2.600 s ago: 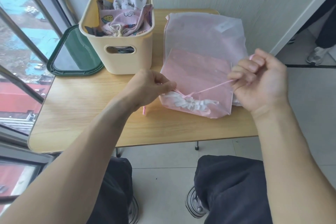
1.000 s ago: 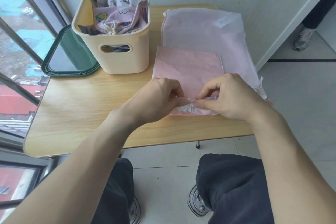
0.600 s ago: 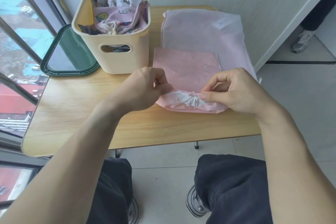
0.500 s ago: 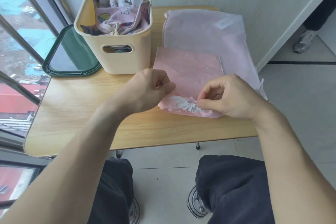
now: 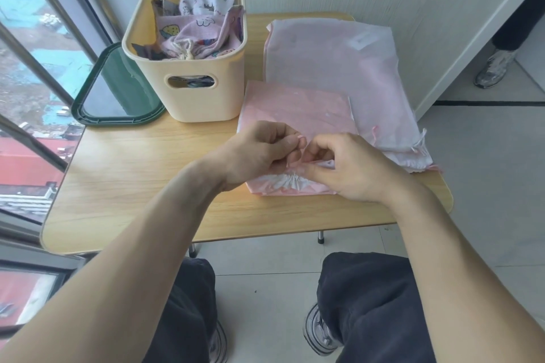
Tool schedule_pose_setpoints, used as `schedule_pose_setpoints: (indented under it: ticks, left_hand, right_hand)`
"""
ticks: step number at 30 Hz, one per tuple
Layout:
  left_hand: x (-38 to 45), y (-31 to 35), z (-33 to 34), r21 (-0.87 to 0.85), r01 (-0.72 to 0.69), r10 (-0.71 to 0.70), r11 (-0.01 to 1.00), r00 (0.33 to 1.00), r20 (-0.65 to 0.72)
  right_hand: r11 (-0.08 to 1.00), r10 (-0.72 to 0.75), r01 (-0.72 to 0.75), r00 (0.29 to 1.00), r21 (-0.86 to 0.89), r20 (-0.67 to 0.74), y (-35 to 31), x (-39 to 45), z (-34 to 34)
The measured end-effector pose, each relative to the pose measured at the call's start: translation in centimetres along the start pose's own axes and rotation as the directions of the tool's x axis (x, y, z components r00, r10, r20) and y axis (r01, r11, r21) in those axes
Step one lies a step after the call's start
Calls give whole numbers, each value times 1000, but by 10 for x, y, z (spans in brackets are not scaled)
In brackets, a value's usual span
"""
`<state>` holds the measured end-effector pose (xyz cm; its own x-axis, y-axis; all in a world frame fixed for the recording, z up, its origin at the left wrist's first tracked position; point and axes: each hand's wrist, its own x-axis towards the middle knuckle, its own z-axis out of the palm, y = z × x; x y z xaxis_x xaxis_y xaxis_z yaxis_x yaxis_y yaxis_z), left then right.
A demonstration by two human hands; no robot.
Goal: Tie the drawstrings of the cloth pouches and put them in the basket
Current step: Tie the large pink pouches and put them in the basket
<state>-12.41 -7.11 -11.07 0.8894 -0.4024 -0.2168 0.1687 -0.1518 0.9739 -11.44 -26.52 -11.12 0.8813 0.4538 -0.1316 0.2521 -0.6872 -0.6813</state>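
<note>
Both hands meet at the pink pouch's gathered near edge: my left hand and right hand pinch its drawstring. Cream basket far left, pale pouches behind.

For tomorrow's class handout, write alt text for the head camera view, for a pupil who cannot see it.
Two bare hands, left hand and right hand, pinch the thin drawstring at the gathered mouth of a pink pouch on a wooden table. Behind it, a cream basket holds patterned pouches, beside a larger pale pouch.
</note>
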Motion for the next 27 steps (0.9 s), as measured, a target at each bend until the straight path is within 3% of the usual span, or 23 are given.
schedule_pose_setpoints:
  ticks: [3,5,10,15,18,24,27]
  left_hand:
    - [3,-4,1,27,17,-15,999,998,-62]
    - [3,-5,1,56,18,-13,998,995,-94]
    - [3,-5,3,106,29,-22,994,998,-67]
    - [5,-2,7,106,0,14,994,991,-134]
    - [6,-4,6,160,-4,33,987,984,-176]
    - [-1,-2,5,147,-16,10,989,999,43]
    - [0,0,5,51,26,-34,998,986,160]
  right_hand:
    - [983,40,-60,992,-176,-117,2,-4,-9]
    - [975,88,-111,989,-192,-120,5,-7,-19]
    - [998,58,-58,998,38,-13,19,-10,-40]
    - [973,-39,69,989,222,-140,19,-8,-39]
    - [953,-109,135,988,272,-106,15,-8,-34]
    - [904,-219,221,974,366,-47,5,-6,-25]
    - [887,-233,270,962,376,-141,-2,1,-11]
